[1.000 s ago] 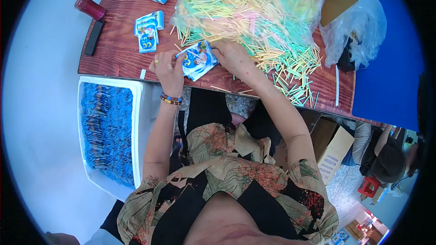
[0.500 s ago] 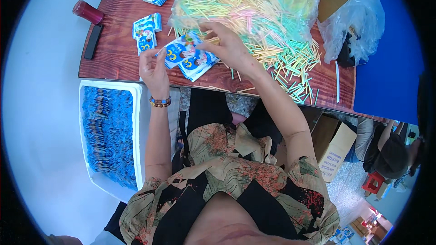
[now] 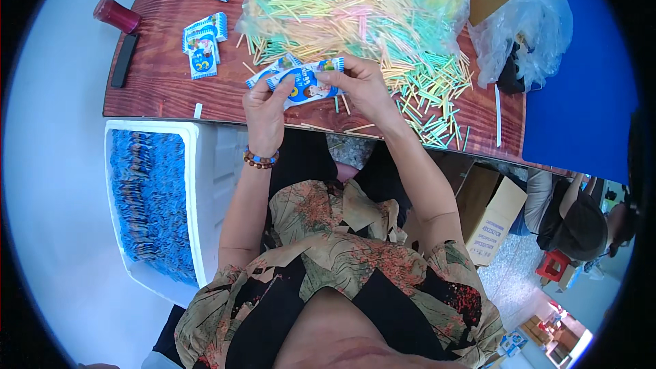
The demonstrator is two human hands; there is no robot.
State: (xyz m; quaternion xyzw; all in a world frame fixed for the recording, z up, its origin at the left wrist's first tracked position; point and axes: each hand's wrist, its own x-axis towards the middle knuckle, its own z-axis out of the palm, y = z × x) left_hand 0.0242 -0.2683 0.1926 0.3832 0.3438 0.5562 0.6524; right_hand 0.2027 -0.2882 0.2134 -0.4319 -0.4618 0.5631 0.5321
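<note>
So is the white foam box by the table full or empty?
Full: the white foam box has blue packets packed nearly to its rim.

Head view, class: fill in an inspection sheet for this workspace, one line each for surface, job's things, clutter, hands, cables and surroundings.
Surface: reddish wooden table, grain visible.
Job's things: blue-and-white packets held above the table's near edge; big heap of pastel sticks in clear plastic behind them.
Clutter: loose sticks scattered right; three more packets left; red jar; black bar; crumpled clear bag.
Hands: left hand and right hand both grip the packets.
Cables: nothing seen.
Surroundings: white foam box of blue packets at left; cardboard box and another person at right.
</note>
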